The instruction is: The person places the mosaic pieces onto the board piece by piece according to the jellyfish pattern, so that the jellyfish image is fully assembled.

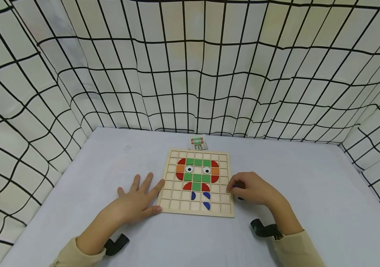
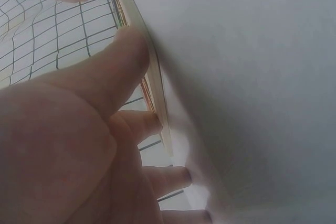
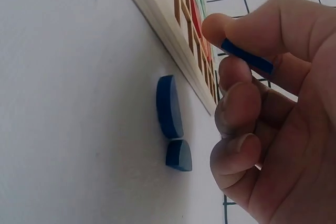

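Observation:
A wooden grid board (image 1: 196,213) lies on the white table, bearing green, red and orange pieces and two eye pieces in a face-like pattern. Three blue pieces, one of them a half-round (image 1: 193,195), sit in its lower cells. My left hand (image 1: 132,203) spreads its fingers flat by the board's left edge, with thumb and index fingertip at the rim. Beside the right edge, my right hand (image 1: 251,188) pinches a flat blue piece (image 3: 247,56) between thumb and index finger. Below it, a blue half-round piece (image 3: 169,107) and a smaller blue piece (image 3: 180,156) lie on the table.
Behind the board lies a small picture card (image 1: 197,142) showing a similar coloured figure. Black netting (image 1: 193,70) over white cloth surrounds the table (image 1: 310,178) at the back and sides. Each wrist carries a black device, such as the right one (image 1: 264,228).

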